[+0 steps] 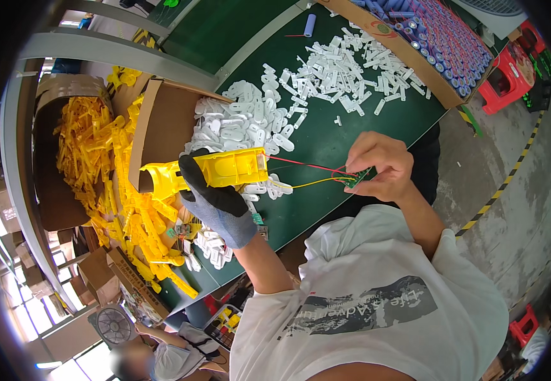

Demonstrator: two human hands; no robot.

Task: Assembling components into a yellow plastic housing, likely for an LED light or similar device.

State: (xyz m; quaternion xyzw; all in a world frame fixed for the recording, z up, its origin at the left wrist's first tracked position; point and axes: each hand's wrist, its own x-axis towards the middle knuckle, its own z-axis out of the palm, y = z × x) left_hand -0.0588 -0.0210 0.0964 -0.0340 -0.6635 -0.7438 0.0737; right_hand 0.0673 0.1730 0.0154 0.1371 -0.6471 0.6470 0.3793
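Over the green worktop, a yellow plastic housing is gripped in the gloved left hand, while a small green circuit board is pinched between thumb and fingers of the right hand. The housing is judged light and stiff, best held by its outer walls; the board seems fragile, best taken by its edges, with the thin wires left unstrained.

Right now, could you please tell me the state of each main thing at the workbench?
Yellow plastic housing: held, hollow side exposed
Gloved left hand: closed around housing
Bare right hand: pinching small green circuit board
Thin red and yellow wires: spanning housing and board
Small white plastic pieces: loose, piled and scattered
Brown cardboard box: open, holding purple batteries
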